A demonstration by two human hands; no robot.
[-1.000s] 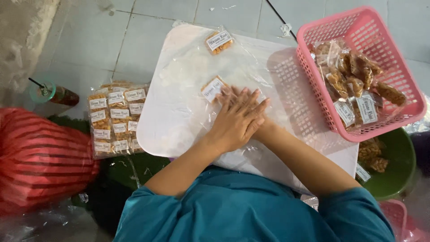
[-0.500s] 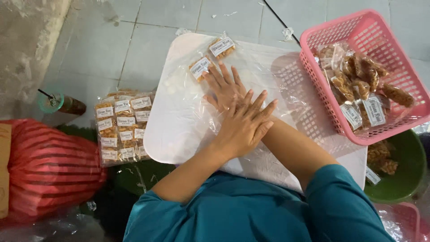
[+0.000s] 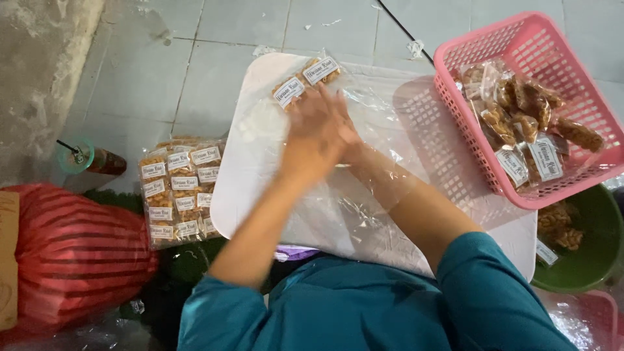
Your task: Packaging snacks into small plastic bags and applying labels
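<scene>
Two hands are all I work with. Biggest is the white board (image 3: 260, 195), with a clear plastic bag (image 3: 370, 195) spread flat on it. At its right edge a pink basket (image 3: 468, 45) holds loose snack packs (image 3: 526, 130). Off the left edge lies a full bundle (image 3: 179, 192), so some packing looks done. My left hand (image 3: 312, 143) lies flat over my right hand (image 3: 348, 140), fingers spread, holding nothing. Near the far edge sit two small packs (image 3: 305, 81), at my fingertips.
</scene>
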